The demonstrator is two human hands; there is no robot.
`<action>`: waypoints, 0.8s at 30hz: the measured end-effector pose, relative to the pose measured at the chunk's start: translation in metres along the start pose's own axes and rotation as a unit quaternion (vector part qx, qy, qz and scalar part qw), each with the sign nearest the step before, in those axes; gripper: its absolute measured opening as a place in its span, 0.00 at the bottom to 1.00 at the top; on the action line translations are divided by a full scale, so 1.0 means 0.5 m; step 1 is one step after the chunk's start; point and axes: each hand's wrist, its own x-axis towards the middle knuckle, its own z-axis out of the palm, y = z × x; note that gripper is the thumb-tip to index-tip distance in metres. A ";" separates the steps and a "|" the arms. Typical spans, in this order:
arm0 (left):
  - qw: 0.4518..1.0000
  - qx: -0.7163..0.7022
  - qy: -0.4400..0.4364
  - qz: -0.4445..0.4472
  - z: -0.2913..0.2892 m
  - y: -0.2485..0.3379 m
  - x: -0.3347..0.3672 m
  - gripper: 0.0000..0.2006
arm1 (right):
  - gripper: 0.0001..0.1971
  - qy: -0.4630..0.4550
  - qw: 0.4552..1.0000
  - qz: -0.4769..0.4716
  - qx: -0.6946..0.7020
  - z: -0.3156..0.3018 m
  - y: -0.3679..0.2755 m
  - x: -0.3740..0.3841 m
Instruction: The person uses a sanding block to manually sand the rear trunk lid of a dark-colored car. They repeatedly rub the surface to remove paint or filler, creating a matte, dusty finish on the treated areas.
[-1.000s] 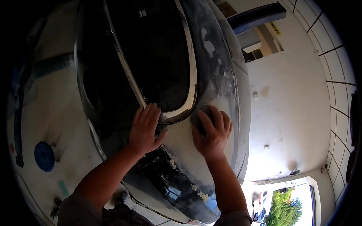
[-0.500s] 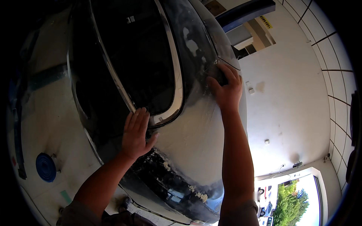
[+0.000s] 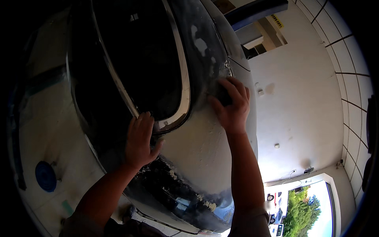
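Note:
A black car body panel (image 3: 203, 142) lies before me, its rear corner coated with smooth greyish filler. My right hand (image 3: 235, 110) curves its fingers and thumb around a dark sanding block (image 3: 222, 94), pressed to the panel's upper right edge; most of the block is hidden by the hand. My left hand (image 3: 139, 140) rests flat at the lower corner of the side window (image 3: 142, 59), fingers stretched and thumb apart, holding nothing. Chrome trim (image 3: 184, 79) runs round that window, with my fingertips close to its lower end.
Below the filler, chipped pale patches (image 3: 210, 205) show on the black paint. A blue round object (image 3: 45, 176) stands on the floor at left. A white wall (image 3: 296, 102) rises at right, with an opening to trees (image 3: 304, 213) and parked vehicles outside. A dark blue beam (image 3: 256, 14) juts in above.
My right hand has slid down the panel, toward me and slightly left, with the sanding block. My left hand stays at the window corner.

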 end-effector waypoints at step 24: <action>0.999 0.053 -0.006 0.008 -0.014 -0.001 0.000 0.41 | 0.24 -0.062 0.994 -0.085 0.007 -0.089 -0.044 -0.181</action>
